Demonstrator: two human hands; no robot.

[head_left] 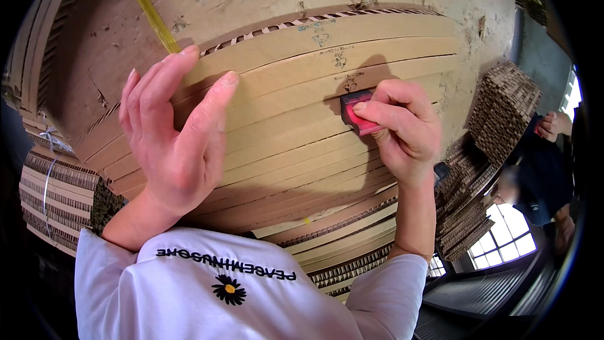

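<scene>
White fabric T-shirt (189,302) with a black flower print, bottom of frame. Right hand (408,131), right of centre: fingers pinched on a small red-and-black block (352,115), which juts out to their left. Beneath, flat tan cardboard strips (283,110), long axes crossing the frame, rising slightly rightward. Block sits just below a column of dark printed marks (340,60); contact unclear. Left hand (173,129), left of centre, well apart from block: fingers wide, holding nothing.

Strips (283,107) central, bundle (58,196) left, seemingly stacks (503,104) right
</scene>
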